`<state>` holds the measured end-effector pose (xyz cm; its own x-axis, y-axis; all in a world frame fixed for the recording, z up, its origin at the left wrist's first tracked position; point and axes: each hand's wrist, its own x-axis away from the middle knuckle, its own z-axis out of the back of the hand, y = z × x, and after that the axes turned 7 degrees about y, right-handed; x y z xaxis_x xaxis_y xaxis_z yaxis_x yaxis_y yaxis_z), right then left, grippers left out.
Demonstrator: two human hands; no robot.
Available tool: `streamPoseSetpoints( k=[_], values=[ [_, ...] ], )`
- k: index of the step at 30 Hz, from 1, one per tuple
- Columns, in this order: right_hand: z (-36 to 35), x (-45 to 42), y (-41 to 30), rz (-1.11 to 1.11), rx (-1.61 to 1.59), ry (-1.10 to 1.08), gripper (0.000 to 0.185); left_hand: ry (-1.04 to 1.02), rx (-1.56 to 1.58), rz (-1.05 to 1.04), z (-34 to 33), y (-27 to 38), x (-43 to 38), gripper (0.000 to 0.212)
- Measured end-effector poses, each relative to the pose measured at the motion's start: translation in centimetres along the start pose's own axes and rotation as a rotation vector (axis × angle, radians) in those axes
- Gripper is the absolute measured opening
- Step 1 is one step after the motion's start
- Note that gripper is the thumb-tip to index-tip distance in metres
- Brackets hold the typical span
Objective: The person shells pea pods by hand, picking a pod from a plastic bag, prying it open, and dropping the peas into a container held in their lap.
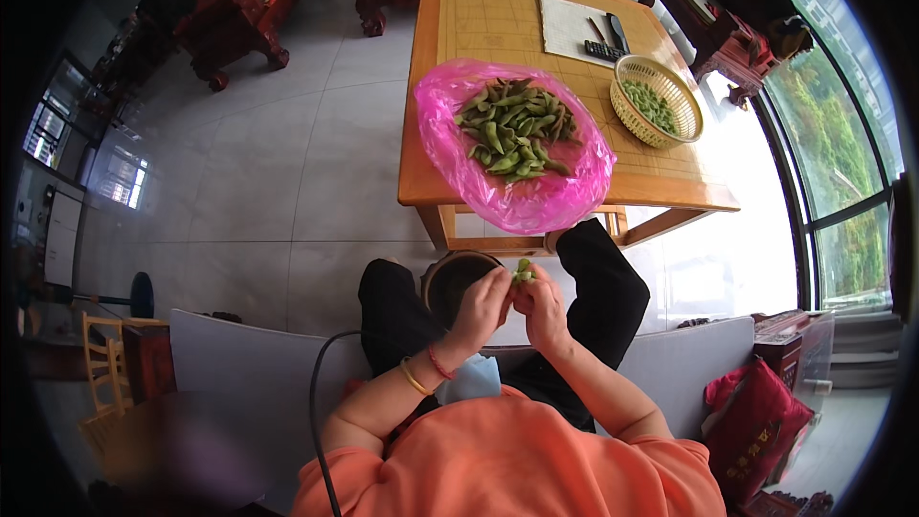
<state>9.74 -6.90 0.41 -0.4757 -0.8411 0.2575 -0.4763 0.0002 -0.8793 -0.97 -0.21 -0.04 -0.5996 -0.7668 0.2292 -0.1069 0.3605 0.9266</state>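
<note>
My left hand (482, 307) and my right hand (543, 307) meet above my lap, both gripping one green soybean pod (524, 271) between the fingertips. Ahead of them, a pink plastic bag (445, 136) lies spread at the near edge of the wooden table, with a heap of green and brownish pods (513, 129) on it. To its right stands a yellow plastic basket (678, 97), which holds shelled green beans (648, 105). Below my left hand a dark round container (454, 280) sits between my legs; its contents are too dark to tell.
The wooden table (488, 29) also bears a white sheet (567, 21), a black remote control (605, 51), a pen and a dark long object. A grey bench seat (273, 373) is around me. Carved wooden furniture stands at the back, and a large window is on the right.
</note>
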Motion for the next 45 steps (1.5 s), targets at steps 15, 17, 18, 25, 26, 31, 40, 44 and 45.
streamPoseSetpoints(
  k=[15,17,18,25,26,31,40,44,45],
  values=[
    [2.0,-0.4,-3.9,-0.291,0.287,-0.388,0.020,-0.154,-0.551,-0.238,1.9,1.0,-0.4,0.036],
    [2.2,-0.4,-3.8,-0.331,0.256,-0.391,0.020,-0.130,-0.527,-0.207,1.8,1.0,-0.4,0.036],
    [2.7,-0.5,-3.7,-0.390,0.206,-0.375,0.021,-0.107,-0.522,-0.205,1.7,0.9,-0.4,0.037],
    [4.5,-0.9,-3.1,-0.280,0.398,-0.199,0.015,0.008,-0.968,-0.537,2.3,1.2,-0.5,0.036],
    [4.3,-0.9,-2.8,-0.108,0.570,-0.139,0.013,0.002,-0.963,-0.562,2.2,1.3,-0.4,0.035],
    [2.0,0.1,-1.3,0.004,0.509,-0.333,0.017,-0.043,-0.637,-0.339,1.1,1.2,0.0,0.035],
    [1.8,0.0,-0.9,0.046,0.545,-0.365,0.012,-0.066,-0.514,-0.193,1.0,0.1,0.8,0.041],
    [2.4,-0.3,-0.9,-0.142,0.565,-0.347,0.013,-0.047,-0.671,-0.308,1.0,0.3,1.0,0.037],
    [2.3,-0.2,-1.3,-0.302,0.475,-0.334,0.015,-0.037,-0.682,-0.320,1.0,0.3,1.0,0.036]
  ],
)
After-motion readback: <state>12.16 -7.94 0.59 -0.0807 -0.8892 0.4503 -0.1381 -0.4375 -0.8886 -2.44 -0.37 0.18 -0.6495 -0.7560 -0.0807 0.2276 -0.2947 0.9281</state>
